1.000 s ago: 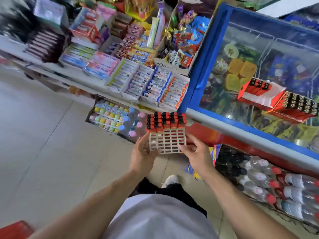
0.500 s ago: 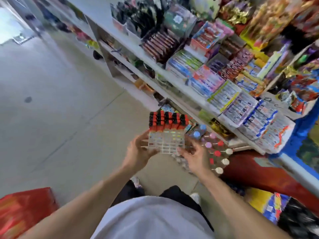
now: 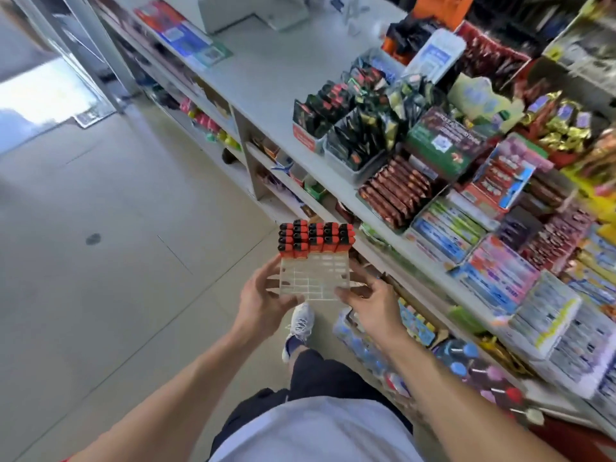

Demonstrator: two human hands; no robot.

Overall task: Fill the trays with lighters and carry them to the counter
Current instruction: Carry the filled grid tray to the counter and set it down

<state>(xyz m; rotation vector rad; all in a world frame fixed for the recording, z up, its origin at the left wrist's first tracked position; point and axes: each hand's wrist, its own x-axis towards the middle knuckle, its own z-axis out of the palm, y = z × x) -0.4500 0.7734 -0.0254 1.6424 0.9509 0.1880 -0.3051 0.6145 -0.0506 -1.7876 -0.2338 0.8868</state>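
While both hands (image 3: 313,295) grip white plastic grid tray (image 3: 315,278), red-black lighters (image 3: 315,240) upright.

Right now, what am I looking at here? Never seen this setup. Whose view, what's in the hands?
There is no machine here. This is one wide-angle camera worn on a person's head, looking forward and down, so the two bare arms reaching in from the bottom are the wearer's own.

The left hand and the right hand grip a clear grid tray by its two sides. Only the far rows are filled, with red lighters that have black tops; the near cells are empty.

The person stands on a tiled floor in a shop, with one shoe visible below the tray. To the right runs a white counter lined with boxes of snacks and sweets. The picture is somewhat blurred.
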